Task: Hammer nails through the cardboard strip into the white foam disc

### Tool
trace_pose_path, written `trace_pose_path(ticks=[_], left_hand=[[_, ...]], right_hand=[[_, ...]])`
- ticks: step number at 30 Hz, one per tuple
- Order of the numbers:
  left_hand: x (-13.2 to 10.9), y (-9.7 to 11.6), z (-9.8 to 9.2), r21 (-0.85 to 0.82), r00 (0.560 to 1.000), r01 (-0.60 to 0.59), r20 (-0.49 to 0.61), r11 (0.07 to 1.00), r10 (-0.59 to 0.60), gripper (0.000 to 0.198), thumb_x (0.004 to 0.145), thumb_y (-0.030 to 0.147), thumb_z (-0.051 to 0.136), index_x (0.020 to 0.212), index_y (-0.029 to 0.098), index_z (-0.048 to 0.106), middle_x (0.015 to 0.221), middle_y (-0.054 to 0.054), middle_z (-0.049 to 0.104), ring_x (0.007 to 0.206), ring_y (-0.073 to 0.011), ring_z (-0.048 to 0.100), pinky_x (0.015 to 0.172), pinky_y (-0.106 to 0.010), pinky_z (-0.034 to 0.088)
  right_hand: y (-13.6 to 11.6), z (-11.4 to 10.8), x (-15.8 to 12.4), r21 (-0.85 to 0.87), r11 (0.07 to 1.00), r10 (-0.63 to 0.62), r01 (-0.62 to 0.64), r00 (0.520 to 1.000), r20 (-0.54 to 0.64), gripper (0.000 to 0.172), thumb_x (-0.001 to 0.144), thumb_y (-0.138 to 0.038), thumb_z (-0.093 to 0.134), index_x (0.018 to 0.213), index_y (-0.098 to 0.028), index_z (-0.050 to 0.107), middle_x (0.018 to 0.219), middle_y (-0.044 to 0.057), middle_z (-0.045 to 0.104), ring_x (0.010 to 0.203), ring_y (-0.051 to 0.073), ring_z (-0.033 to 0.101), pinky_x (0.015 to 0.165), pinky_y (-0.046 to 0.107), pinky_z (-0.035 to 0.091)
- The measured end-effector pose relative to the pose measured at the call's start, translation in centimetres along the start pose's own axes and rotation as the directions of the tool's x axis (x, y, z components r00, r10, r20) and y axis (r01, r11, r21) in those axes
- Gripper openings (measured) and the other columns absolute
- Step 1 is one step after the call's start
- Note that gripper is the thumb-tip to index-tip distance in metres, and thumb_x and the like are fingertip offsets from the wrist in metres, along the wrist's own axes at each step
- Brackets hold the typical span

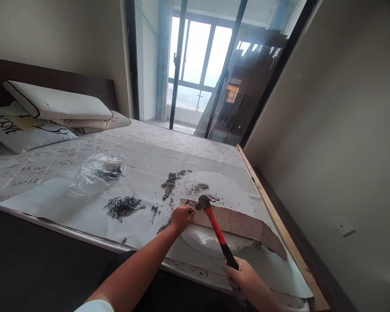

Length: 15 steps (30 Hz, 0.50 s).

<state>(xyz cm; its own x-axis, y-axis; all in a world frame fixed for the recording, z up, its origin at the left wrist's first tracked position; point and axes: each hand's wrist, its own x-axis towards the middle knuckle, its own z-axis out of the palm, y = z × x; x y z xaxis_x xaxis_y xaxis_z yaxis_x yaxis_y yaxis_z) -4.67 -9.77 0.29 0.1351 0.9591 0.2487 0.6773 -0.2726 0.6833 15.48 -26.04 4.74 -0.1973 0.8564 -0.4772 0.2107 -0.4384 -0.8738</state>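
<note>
My right hand (245, 277) is wrapped round the black end of the handle of a hammer (218, 229), which has a red and black handle and a dark metal head. The head hangs over the left part of a curved brown board (237, 223) dotted with small holes. Close beside the hammer head, my left hand (182, 217) is closed in a pinch at the board's left end; what its fingertips hold is too small to make out. Beneath the board lies a white foam-like slab (204, 238). Grey crumbs (169, 184) are scattered behind it.
A pile of dark nails (125, 206) lies left of my hands on a pale sheet (143, 162) over the bed. Farther left sits a clear plastic bag (99, 173) with things inside. Pillows (61, 104) rest by the headboard. A wooden rail (273, 212) runs along the right edge.
</note>
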Motion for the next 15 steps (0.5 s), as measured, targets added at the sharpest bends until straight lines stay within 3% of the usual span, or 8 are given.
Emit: trace_pose_path(ticks=[3, 7, 12, 15], left_hand=[[0.0, 0.0, -0.1, 0.02, 1.0, 0.003, -0.004, 1.0, -0.003, 0.015, 0.076, 0.025, 0.056, 0.07, 0.019, 0.068, 0.077, -0.003, 0.067, 0.07, -0.0139, 0.059, 0.061, -0.022, 0.039], [0.1, 0.0, -0.4, 0.025, 1.0, -0.005, -0.01, 1.0, 0.005, 0.015, 0.077, 0.024, 0.055, 0.069, 0.019, 0.067, 0.078, -0.003, 0.067, 0.072, -0.0136, 0.058, 0.063, -0.022, 0.037], [0.2, -0.2, -0.6, 0.096, 1.0, -0.004, 0.01, 0.995, 0.003, 0.019, 0.077, 0.024, 0.053, 0.065, 0.019, 0.066, 0.076, -0.003, 0.066, 0.071, -0.0135, 0.058, 0.062, -0.022, 0.036], [0.2, -0.3, -0.5, 0.13, 1.0, -0.021, 0.009, 0.991, 0.02, 0.016, 0.076, 0.024, 0.054, 0.066, 0.019, 0.066, 0.076, -0.003, 0.066, 0.073, -0.0138, 0.058, 0.065, -0.022, 0.036]], right_hand=[[-1.5, -0.5, -0.5, -0.048, 0.999, -0.01, 0.008, 0.999, -0.033, 0.033, 0.067, -0.052, 0.054, 0.068, -0.024, 0.038, 0.039, -0.012, 0.026, 0.029, 0.005, 0.017, 0.029, 0.022, 0.018], [-3.8, -1.0, -1.3, -0.173, 0.98, -0.118, 0.1, 0.988, -0.095, 0.024, 0.07, -0.042, 0.053, 0.064, -0.023, 0.039, 0.04, -0.01, 0.029, 0.033, 0.007, 0.023, 0.036, 0.024, 0.018], [-4.0, -0.6, -0.8, -0.291, 0.953, -0.118, 0.084, 0.988, -0.101, 0.017, 0.067, -0.026, 0.052, 0.057, -0.022, 0.039, 0.046, -0.006, 0.032, 0.044, 0.009, 0.028, 0.042, 0.024, 0.02], [-4.2, -0.7, -0.9, -0.334, 0.934, -0.169, 0.125, 0.98, -0.107, 0.014, 0.067, -0.025, 0.051, 0.059, -0.021, 0.041, 0.051, -0.004, 0.032, 0.048, 0.01, 0.028, 0.044, 0.024, 0.02]])
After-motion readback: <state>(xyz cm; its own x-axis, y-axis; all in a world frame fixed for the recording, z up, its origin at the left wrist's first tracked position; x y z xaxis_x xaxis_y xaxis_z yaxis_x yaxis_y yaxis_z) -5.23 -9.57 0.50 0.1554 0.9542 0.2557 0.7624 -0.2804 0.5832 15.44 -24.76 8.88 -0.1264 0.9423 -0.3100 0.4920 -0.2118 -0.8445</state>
